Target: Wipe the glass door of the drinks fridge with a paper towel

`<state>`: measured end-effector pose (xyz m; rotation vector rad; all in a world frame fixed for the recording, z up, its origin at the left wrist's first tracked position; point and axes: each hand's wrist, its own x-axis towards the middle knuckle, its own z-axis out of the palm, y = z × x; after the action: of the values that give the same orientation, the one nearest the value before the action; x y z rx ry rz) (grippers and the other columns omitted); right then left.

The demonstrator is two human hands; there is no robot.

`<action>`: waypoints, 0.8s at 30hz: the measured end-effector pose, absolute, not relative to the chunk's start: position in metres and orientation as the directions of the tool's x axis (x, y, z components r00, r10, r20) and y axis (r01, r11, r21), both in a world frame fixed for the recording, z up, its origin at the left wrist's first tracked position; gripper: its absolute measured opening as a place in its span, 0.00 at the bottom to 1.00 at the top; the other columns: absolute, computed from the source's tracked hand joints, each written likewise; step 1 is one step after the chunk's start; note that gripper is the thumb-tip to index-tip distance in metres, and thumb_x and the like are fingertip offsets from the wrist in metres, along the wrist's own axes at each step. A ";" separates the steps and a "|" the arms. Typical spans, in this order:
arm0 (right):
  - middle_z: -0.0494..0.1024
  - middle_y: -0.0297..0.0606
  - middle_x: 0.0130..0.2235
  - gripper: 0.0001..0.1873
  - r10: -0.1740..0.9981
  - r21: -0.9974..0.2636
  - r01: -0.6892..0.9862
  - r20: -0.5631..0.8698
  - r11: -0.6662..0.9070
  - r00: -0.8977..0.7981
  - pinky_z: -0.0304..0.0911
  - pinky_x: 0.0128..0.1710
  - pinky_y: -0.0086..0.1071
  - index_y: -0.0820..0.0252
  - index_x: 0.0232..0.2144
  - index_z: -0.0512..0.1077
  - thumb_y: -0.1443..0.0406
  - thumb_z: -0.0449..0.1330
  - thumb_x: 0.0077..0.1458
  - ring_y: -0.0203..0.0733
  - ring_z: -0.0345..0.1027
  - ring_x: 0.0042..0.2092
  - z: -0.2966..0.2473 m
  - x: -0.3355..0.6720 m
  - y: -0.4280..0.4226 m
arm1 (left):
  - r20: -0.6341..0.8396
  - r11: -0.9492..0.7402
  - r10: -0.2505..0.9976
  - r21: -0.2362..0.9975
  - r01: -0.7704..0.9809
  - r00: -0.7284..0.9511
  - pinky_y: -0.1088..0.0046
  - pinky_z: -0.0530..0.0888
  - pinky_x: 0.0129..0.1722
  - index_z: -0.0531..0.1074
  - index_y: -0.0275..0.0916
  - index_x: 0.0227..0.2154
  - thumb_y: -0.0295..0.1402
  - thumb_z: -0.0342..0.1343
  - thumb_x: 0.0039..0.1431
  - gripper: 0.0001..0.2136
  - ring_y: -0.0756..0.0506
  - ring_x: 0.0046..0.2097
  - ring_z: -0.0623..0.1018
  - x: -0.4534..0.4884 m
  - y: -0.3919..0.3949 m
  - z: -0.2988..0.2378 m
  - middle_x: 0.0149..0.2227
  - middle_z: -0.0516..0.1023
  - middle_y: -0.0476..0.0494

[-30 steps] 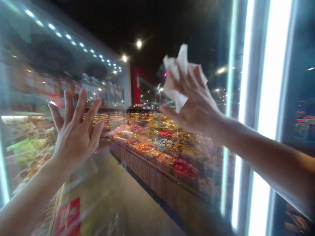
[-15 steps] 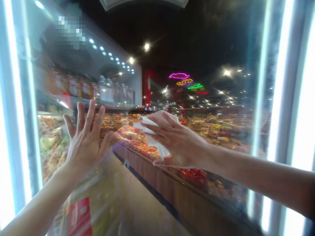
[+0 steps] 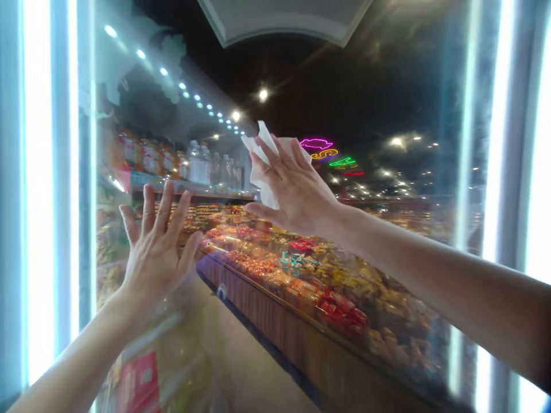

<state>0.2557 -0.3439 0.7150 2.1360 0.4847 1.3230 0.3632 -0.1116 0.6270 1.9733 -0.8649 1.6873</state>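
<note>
Spread flat with fingers apart, my left hand [image 3: 157,249] rests against a clear glass pane [image 3: 400,86], palm away from me, and holds nothing. My right hand [image 3: 301,192] is higher and to the right, pressing a crumpled white paper towel [image 3: 269,196] against the same pane. The towel lies beneath its fingers and sticks out past the fingertips and below them. The palm side of both hands is hidden.
Bright vertical light tubes flank the glass at the left [image 3: 38,189] and right [image 3: 495,172]. Through or mirrored in it show a long wooden-sided counter [image 3: 267,304] heaped with packaged goods, shelved bottles [image 3: 196,163], neon signs [image 3: 343,162] and a red panel [image 3: 138,381].
My right hand has slid upward with the paper towel, from mid-height to above my left hand. My left hand stays spread in about the same place, while the view has tilted and shifted slightly.
</note>
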 end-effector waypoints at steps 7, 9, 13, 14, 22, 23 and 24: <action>0.41 0.44 0.75 0.56 0.800 0.853 0.139 0.400 -0.504 0.448 0.34 0.76 0.53 0.70 0.73 0.43 0.35 0.47 0.60 0.54 0.34 0.76 0.722 0.284 -0.309 | 0.988 -0.751 -0.121 -0.026 -0.660 0.099 0.31 0.36 0.69 0.36 0.53 0.73 0.44 0.43 0.71 0.33 0.33 0.75 0.36 0.380 -0.095 0.622 0.76 0.40 0.43; 0.41 0.49 0.75 0.54 0.724 0.778 0.061 0.550 -0.626 0.416 0.35 0.75 0.56 0.72 0.72 0.45 0.36 0.46 0.62 0.58 0.34 0.76 0.734 0.289 -0.299 | 0.990 -0.757 -0.106 -0.022 -0.653 0.089 0.34 0.34 0.70 0.35 0.53 0.73 0.43 0.42 0.71 0.32 0.35 0.76 0.35 0.384 -0.091 0.620 0.76 0.40 0.44; 0.42 0.48 0.75 0.58 0.790 0.818 0.103 0.501 -0.565 0.352 0.33 0.75 0.54 0.72 0.72 0.48 0.33 0.51 0.58 0.57 0.33 0.76 0.729 0.302 -0.277 | 0.994 -0.751 -0.098 -0.045 -0.659 0.044 0.42 0.37 0.73 0.33 0.49 0.73 0.42 0.43 0.71 0.34 0.38 0.76 0.35 0.391 -0.082 0.617 0.76 0.39 0.43; 0.43 0.46 0.75 0.59 0.836 0.861 0.149 0.409 -0.487 0.366 0.34 0.75 0.52 0.71 0.72 0.47 0.33 0.52 0.56 0.55 0.34 0.76 0.726 0.306 -0.273 | 0.995 -0.747 -0.095 -0.053 -0.663 0.027 0.43 0.38 0.73 0.32 0.48 0.73 0.42 0.43 0.71 0.34 0.38 0.76 0.35 0.393 -0.080 0.616 0.76 0.39 0.42; 0.40 0.44 0.75 0.51 0.703 0.760 -0.007 0.605 -0.650 0.373 0.30 0.71 0.69 0.66 0.72 0.47 0.36 0.40 0.63 0.62 0.30 0.76 0.770 0.323 -0.244 | 0.998 -0.756 -0.060 -0.038 -0.654 0.012 0.40 0.44 0.73 0.31 0.55 0.72 0.39 0.45 0.70 0.35 0.36 0.76 0.35 0.395 -0.069 0.615 0.76 0.34 0.46; 0.40 0.41 0.76 0.50 0.730 0.797 0.007 0.549 -0.604 0.406 0.29 0.71 0.70 0.64 0.72 0.48 0.35 0.40 0.62 0.61 0.29 0.76 0.766 0.323 -0.239 | 0.999 -0.754 -0.049 -0.022 -0.656 0.024 0.39 0.44 0.73 0.32 0.57 0.72 0.39 0.45 0.71 0.34 0.36 0.76 0.35 0.395 -0.067 0.616 0.76 0.32 0.48; 0.40 0.38 0.76 0.49 0.770 0.847 0.040 0.460 -0.529 0.442 0.29 0.71 0.68 0.61 0.72 0.49 0.35 0.41 0.62 0.59 0.28 0.76 0.762 0.324 -0.234 | 0.999 -0.750 -0.037 -0.006 -0.662 0.034 0.38 0.44 0.72 0.34 0.59 0.72 0.39 0.44 0.71 0.33 0.36 0.76 0.35 0.394 -0.066 0.616 0.76 0.31 0.50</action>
<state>0.3240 -0.2341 0.7620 1.8891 0.6840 1.1462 0.3942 -0.0662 0.6161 1.8512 -0.7059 1.7647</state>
